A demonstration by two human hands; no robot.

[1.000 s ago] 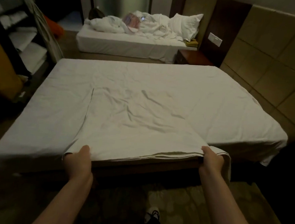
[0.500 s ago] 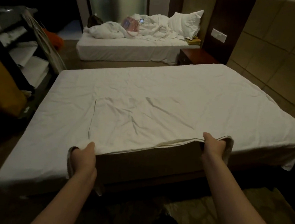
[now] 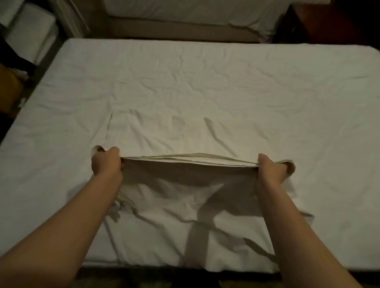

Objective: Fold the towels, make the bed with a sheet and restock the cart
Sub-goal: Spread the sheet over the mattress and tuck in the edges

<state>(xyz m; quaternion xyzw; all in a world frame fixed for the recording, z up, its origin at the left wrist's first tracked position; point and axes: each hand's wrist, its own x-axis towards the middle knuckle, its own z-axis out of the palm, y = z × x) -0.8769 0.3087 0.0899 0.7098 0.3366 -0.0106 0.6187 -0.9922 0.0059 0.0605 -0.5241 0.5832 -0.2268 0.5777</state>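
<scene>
Item: one white sheet [image 3: 185, 139], folded in several layers, lying across the near middle of the bed [image 3: 235, 79]. Its layered edge was raised off the mattress and stretched nearly taut between two hands. Left hand [image 3: 106, 163]: fingers curled round the bunched left end of that edge, a tuft of cloth showing past the knuckles. Right hand [image 3: 271, 171]: likewise closed round the right end, with a fold of cloth looped behind it. Below the raised edge, more of the sheet sagged in loose creases toward the near side of the mattress. Handling, as judged: thin woven cloth, light, wholly limp, not fragile. It would slump wherever unsupported and the layers might slide apart, so hold was best taken at the two ends of the stacked edge, all layers pinched together, hands kept well apart. Also present: cart [image 3: 46, 19] at far left bearing folded white linen [image 3: 32, 27]; second bed [image 3: 184, 4] beyond, across an aisle.
</scene>
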